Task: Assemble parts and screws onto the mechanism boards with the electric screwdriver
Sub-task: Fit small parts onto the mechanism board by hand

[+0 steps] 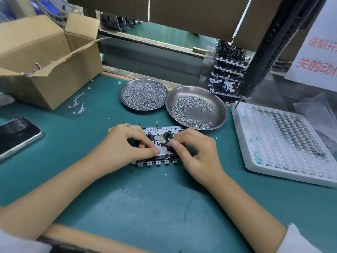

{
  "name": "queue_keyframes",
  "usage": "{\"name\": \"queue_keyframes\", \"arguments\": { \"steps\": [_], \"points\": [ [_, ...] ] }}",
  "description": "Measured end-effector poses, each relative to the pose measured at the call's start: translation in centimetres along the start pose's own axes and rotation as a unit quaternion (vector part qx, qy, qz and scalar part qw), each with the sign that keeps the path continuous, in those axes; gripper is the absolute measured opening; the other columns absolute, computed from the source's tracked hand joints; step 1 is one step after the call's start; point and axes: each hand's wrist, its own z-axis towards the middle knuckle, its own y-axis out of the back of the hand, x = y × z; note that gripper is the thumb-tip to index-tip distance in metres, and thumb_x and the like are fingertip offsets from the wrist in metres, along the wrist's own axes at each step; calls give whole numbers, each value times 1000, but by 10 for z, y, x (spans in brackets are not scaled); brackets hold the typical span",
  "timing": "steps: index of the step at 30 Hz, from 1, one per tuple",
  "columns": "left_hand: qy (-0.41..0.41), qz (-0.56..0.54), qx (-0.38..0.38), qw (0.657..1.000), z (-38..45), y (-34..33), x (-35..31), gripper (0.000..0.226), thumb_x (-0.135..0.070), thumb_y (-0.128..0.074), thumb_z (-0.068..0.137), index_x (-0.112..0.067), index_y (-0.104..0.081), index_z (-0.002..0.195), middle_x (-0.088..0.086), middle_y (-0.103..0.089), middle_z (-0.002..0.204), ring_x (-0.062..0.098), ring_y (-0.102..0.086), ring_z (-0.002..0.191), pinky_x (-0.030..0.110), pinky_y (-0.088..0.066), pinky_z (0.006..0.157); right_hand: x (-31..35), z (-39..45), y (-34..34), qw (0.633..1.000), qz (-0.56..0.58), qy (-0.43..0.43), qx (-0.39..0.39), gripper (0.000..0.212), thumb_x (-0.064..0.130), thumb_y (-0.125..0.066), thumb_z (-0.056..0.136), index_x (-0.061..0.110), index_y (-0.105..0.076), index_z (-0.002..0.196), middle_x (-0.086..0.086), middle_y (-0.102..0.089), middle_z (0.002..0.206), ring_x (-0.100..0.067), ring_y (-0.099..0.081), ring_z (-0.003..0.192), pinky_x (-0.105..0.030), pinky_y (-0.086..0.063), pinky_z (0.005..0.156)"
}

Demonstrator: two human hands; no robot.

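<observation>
Board (160, 143) lies mid-table w/ long axis left-right, left hand (125, 145) & right hand (193, 150) both on it, fingertips pinching a small part at centre, screwdriver (269, 52) hanging up-right, nearer right hand.

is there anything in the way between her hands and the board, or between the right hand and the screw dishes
Nothing visible does. Both the left hand and right hand are already on the mechanism board. Bare green mat lies between the board and the two screw dishes just behind it.
</observation>
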Motion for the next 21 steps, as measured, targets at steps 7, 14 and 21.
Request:
{"name": "queue_keyframes", "arguments": {
  "steps": [7, 14, 21],
  "points": [
    [-15, 27, -2, 1000, -1, 0, -1, 24, -54, -73, 56, -34, -76, 69, -12, -57, 62, 9, -50, 71, 30, -35, 80, -1, 0, -2, 1000, 10, -23, -2, 17, 9, -61, 86, -1, -69, 75, -10, -63, 70, -23, -57, 67, -35, -46, 64],
    [-11, 85, -174, 981, 35, 16, 2, 15, -27, -65, 88, -24, -72, 102, -6, -62, 87, 0, -54, 74, 3, -36, 70, -4, 0, -3, 999, 16, -30, -32, 19, 10, -60, 87, 0, -67, 73, -10, -62, 70, -24, -57, 68, -36, -45, 66],
    [115, 303, -104, 940, 94, 31, 19, 45, -33, -63, 91, -14, -57, 131, 16, -60, 122, 35, -51, 115, 39, -40, 98, -7, -1, -3, 999, 19, -30, -36, 19, 11, -60, 88, 2, -66, 73, -7, -61, 70, -21, -56, 69, -34, -45, 65]
  ]
}}
